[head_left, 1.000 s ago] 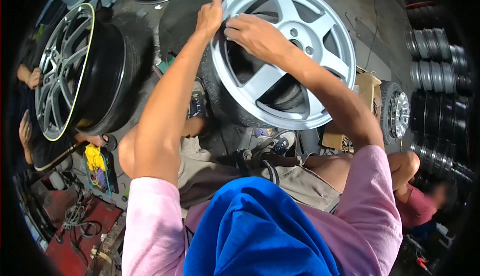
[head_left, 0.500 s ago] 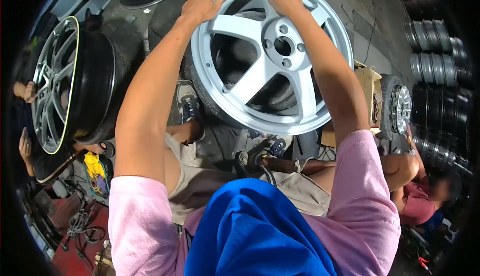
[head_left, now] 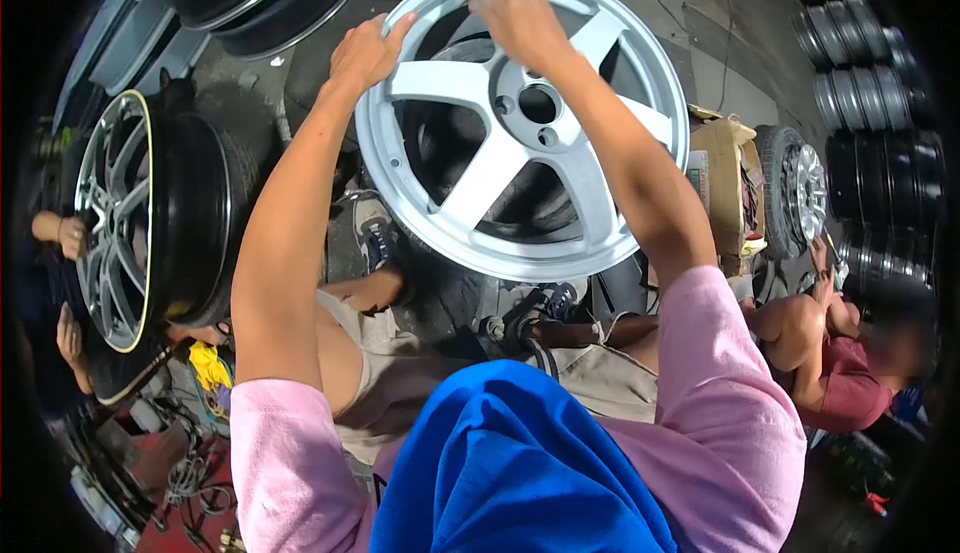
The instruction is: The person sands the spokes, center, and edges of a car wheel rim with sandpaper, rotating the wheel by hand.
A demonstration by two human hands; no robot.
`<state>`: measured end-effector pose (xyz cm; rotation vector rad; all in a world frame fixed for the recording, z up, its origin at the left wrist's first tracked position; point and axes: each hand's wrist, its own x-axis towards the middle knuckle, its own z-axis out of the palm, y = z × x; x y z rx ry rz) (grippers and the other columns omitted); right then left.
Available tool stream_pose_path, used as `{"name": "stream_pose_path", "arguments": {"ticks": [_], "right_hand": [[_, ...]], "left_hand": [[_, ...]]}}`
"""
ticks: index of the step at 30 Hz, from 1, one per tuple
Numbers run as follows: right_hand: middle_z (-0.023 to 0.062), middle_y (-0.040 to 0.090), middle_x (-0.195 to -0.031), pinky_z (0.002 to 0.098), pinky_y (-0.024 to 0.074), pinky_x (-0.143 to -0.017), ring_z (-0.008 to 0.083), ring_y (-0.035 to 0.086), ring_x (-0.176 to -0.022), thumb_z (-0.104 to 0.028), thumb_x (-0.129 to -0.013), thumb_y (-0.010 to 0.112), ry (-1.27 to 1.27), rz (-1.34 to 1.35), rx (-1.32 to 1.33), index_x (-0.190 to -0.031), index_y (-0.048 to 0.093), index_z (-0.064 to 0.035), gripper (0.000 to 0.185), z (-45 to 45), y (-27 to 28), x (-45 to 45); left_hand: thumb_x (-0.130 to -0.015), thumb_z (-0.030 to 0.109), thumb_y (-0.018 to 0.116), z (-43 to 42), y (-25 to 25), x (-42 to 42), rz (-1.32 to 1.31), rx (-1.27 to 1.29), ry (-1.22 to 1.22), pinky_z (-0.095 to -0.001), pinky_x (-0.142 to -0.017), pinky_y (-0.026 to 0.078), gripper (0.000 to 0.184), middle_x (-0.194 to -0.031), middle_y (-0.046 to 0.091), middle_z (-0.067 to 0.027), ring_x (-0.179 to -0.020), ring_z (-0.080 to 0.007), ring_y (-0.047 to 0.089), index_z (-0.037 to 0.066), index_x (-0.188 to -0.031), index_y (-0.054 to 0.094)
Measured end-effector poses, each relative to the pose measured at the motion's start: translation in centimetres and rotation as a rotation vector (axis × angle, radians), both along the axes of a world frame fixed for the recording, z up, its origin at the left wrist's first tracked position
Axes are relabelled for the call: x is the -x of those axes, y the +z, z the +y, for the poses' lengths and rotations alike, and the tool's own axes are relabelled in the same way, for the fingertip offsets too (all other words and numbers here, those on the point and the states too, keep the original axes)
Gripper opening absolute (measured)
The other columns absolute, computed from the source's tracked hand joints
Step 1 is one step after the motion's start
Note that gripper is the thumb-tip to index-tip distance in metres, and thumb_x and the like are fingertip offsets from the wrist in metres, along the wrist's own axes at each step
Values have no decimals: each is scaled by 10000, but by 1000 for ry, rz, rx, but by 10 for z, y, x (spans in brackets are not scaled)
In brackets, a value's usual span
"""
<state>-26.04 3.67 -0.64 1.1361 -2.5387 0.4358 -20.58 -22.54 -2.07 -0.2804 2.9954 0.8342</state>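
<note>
A white five-spoke wheel rim lies tilted in front of me, on top of a dark tyre seen through its gaps. My left hand grips the outer lip at the upper left, thumb on the edge and fingers curled over the far side. Near the top of the rim, my right hand is over the inner barrel and the upper spoke. Its fingertips are smeared by motion, so whether anything is under them does not show.
At left a co-worker's hand touches another wheel. To the right stand a cardboard box, a tyre with a silver wheel, and stacked rims. A person in a red shirt sits there. Cables lie lower left.
The white rim sits a little lower and further left in view. My right hand has moved left along the top of the rim, while my left hand keeps its hold on the lip.
</note>
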Motion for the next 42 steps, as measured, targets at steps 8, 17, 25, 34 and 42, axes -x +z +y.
{"name": "stream_pose_path", "arguments": {"ticks": [8,17,25,34,42], "right_hand": [[186,724,-1297,477,553,-1017,402,704,-1147,-119,-1030,610,-394,-108,211,-1192,759,-16,243,144,7,-23],[192,739,-1252,459,575,-1008,372,713,-1173,-101,-1025,615,-330,63,139,-1235,779,-49,272,115,-1,-51],[173,732,-1198,450,558,-1027,366,684,-1158,-80,-977,674,-136,157,219,-1129,781,-9,199,93,-1,-84],[175,718,-1242,480,554,-994,391,657,-1160,-78,-948,628,-277,-62,328,-1038,760,-9,174,43,-6,-95],[155,681,-1284,453,582,-942,370,682,-1123,-74,-971,660,0,-16,165,-1264,743,-33,308,51,4,-98]], "left_hand": [[-1008,718,491,-1,-8,5,102,-23,-15,-547,-1050,516,774,-1209,737,-300,-1217,-475,673,64,-1353,720],[-999,742,480,-6,-10,9,74,-49,-55,-539,-1053,512,784,-1212,738,-299,-1216,-480,673,92,-1365,721],[-995,750,486,-4,-4,6,54,-79,-53,-530,-1069,499,838,-1216,729,-319,-1234,-476,667,26,-1353,711],[-975,767,510,-5,-8,7,50,-40,-42,-534,-1070,501,853,-1230,730,-305,-1243,-468,665,26,-1347,712],[-948,787,534,-12,-13,14,16,-31,-45,-528,-1115,479,942,-1308,693,-324,-1296,-468,636,-17,-1427,649]]}}
